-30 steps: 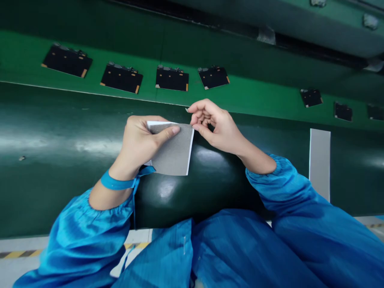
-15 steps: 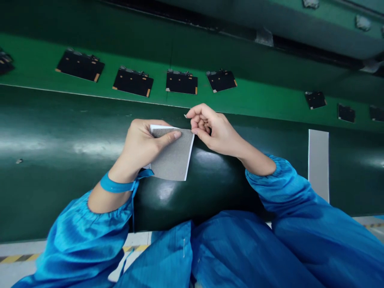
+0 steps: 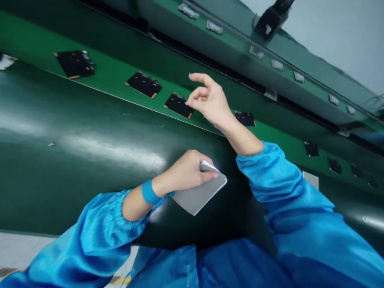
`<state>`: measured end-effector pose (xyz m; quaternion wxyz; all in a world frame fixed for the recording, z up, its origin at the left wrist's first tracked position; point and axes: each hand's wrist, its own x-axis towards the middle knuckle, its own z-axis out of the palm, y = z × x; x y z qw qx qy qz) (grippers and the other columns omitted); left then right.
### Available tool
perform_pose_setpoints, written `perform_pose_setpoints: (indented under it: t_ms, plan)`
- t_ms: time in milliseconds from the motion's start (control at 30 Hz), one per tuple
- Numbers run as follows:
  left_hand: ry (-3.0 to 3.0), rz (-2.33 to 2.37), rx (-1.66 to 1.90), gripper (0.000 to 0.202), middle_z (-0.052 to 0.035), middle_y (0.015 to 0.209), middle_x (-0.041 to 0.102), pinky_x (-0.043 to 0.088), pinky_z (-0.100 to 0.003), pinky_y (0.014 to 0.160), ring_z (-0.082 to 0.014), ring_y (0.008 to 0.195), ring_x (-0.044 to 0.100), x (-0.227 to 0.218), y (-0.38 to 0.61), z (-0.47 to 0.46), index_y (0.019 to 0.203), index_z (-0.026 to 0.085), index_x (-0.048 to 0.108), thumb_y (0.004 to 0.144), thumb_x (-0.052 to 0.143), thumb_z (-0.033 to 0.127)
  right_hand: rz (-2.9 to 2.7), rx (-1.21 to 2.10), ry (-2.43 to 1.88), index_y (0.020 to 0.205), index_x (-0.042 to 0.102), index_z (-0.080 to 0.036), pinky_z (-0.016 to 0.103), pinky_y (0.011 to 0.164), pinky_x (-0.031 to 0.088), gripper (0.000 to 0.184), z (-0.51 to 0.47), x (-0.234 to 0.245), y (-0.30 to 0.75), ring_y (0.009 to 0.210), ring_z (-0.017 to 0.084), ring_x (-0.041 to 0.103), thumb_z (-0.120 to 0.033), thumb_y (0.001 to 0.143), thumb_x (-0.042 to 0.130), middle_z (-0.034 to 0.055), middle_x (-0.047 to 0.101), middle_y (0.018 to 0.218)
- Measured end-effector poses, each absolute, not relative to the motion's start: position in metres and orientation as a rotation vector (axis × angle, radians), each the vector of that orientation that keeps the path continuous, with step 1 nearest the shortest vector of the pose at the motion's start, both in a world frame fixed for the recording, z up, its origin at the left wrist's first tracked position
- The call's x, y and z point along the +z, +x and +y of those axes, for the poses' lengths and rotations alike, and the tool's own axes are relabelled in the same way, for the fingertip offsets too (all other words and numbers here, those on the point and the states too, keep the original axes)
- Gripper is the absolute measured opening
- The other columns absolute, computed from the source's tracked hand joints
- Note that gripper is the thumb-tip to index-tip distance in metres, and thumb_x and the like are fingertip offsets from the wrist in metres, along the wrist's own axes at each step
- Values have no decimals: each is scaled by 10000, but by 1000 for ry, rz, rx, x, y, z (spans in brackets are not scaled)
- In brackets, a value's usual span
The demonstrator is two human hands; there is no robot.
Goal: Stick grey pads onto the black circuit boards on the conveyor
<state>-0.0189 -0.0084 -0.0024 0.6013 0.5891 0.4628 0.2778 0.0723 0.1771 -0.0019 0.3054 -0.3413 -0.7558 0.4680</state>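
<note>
Grey sheet stack is sitting low over the dark green bench, with the left hand clamping its upper edge, thumb on top. Right hand is hovering well above it over the lighter green belt, index finger out and the rest curled, a tiny pale bit at the fingertip, too small to identify. Black boards are lying in a row on the belt, one just beside the right hand.
</note>
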Motion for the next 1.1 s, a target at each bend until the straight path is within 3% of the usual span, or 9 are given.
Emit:
perform_pose_setpoints:
  t_ms: [133, 233, 700, 1100]
  plan:
    - [1438, 968, 621, 158, -4, 723, 749, 427, -232, 642, -145, 710, 670, -6, -18, -10, 803, 152, 796, 863, 755, 291, -2159, 1277, -987, 1417, 507, -182, 337, 816, 597, 693, 207, -9, -4, 791, 184, 694, -75, 765, 719, -28, 705, 789]
    - [1459, 934, 635, 138, 0, 704, 740, 418, -238, 652, -140, 694, 662, -4, -18, -10, 783, 153, 790, 864, 752, 259, -2254, 1261, -1066, 1443, 497, -162, 359, 799, 611, 717, 211, -19, -25, 775, 193, 692, -87, 767, 721, -4, 723, 827]
    - [1541, 964, 690, 114, -15, 697, 739, 371, -278, 651, -153, 670, 641, -2, -13, -12, 746, 162, 781, 838, 772, 228, -2364, 1094, -1070, 1451, 456, -232, 341, 631, 548, 675, 202, -46, 50, 660, 157, 559, -267, 841, 742, 14, 697, 900]
    - [1545, 980, 650, 102, -7, 664, 715, 364, -278, 631, -153, 653, 640, -2, -14, -10, 761, 158, 788, 839, 760, 218, -2442, 944, -1101, 1360, 533, -219, 372, 739, 572, 537, 195, -37, 67, 738, 195, 606, -256, 856, 718, 38, 711, 901]
